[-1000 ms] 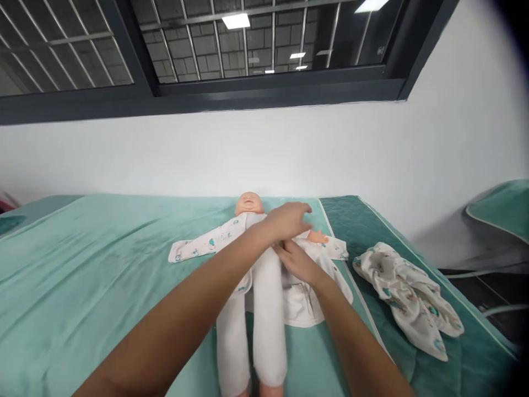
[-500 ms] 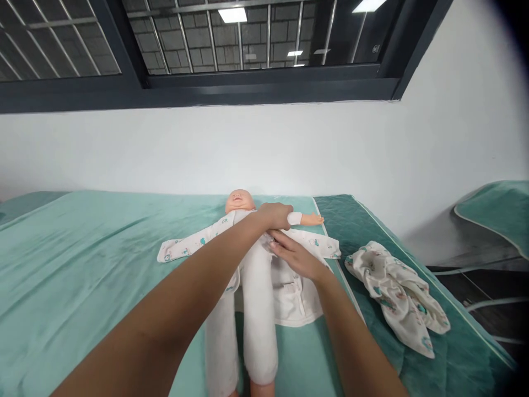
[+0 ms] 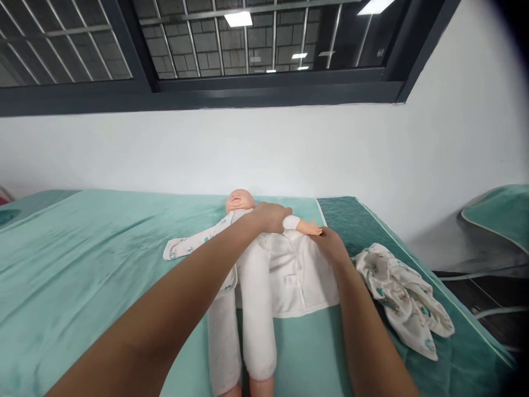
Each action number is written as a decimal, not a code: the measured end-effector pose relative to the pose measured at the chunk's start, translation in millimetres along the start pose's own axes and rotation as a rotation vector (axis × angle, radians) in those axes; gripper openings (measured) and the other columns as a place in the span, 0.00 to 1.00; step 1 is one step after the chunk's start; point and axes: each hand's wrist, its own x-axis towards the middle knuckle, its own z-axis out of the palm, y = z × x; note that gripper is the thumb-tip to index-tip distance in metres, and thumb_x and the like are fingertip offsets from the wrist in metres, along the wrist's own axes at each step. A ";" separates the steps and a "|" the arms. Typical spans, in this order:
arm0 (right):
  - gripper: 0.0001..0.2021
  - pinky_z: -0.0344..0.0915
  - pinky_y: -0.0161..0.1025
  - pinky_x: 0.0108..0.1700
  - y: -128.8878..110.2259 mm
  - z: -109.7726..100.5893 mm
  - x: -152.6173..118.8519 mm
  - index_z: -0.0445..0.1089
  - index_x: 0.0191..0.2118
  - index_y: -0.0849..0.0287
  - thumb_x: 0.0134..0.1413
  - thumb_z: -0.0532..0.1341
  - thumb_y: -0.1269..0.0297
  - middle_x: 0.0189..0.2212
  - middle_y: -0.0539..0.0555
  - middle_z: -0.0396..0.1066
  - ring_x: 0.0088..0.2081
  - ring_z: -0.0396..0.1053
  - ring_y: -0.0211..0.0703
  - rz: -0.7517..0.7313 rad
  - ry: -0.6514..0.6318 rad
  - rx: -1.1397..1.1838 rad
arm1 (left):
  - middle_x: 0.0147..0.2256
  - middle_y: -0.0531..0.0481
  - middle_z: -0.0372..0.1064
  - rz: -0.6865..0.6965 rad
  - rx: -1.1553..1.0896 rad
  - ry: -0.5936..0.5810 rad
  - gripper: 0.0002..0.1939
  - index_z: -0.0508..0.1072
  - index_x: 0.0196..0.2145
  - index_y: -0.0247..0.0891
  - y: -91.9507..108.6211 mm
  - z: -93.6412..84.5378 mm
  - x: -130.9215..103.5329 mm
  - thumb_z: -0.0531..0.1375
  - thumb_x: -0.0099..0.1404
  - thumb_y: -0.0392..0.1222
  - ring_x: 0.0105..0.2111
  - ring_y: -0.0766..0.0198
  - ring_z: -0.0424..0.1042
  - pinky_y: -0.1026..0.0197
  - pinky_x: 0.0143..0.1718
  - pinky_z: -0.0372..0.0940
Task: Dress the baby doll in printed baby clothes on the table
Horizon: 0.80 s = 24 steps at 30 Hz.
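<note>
A baby doll (image 3: 259, 309) lies on its back, its head by the wall and its white padded legs pointing towards me. Its arm on the left of the view is inside the sleeve of a white patterned baby shirt (image 3: 303, 286); the shirt's other half is spread out flat on the right. My left hand (image 3: 273, 216) is closed around the doll's upper arm on the right of the view. Beyond it the doll's forearm sticks out bare. My right hand (image 3: 331, 242) is closed at the shirt's sleeve, just under the doll's hand (image 3: 312, 227); its fingertips are partly hidden.
A crumpled patterned baby garment (image 3: 403, 295) lies on the dark green quilted mat (image 3: 458, 353) at the right. Light green cloth (image 3: 103, 264) covers the surface beneath the doll. Behind stands a white wall (image 3: 185, 149) under a dark-framed window (image 3: 264, 94).
My right hand has moved right from the doll's side to the sleeve by the doll's hand. The shirt's loose half is pulled further right. My left hand stays on the doll's arm.
</note>
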 end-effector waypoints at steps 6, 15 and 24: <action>0.17 0.59 0.37 0.24 -0.8 -11.1 0.2 0.60 0.28 0.54 0.45 0.61 0.47 0.20 0.48 0.66 0.23 0.63 0.41 0.075 0.039 0.336 | 0.35 0.48 0.74 0.037 0.069 0.038 0.13 0.68 0.40 0.44 -3.3 8.7 -0.3 0.59 0.55 0.42 0.30 0.55 0.72 0.55 0.34 0.61; 0.25 0.69 0.46 0.31 -14.6 -17.3 -3.4 0.63 0.28 0.53 0.45 0.62 0.34 0.19 0.50 0.67 0.28 0.71 0.51 0.028 -0.005 0.746 | 0.33 0.42 0.75 0.074 0.160 -0.042 0.07 0.74 0.33 0.41 3.4 22.6 5.3 0.62 0.54 0.40 0.34 0.50 0.73 0.49 0.41 0.60; 0.20 0.73 0.51 0.45 -47.2 -19.6 -27.4 0.72 0.49 0.56 0.58 0.59 0.47 0.37 0.57 0.78 0.44 0.75 0.56 0.126 -0.474 1.132 | 0.37 0.40 0.76 -0.093 0.220 -0.044 0.09 0.76 0.35 0.39 10.0 15.7 10.2 0.62 0.54 0.35 0.40 0.48 0.73 0.47 0.45 0.61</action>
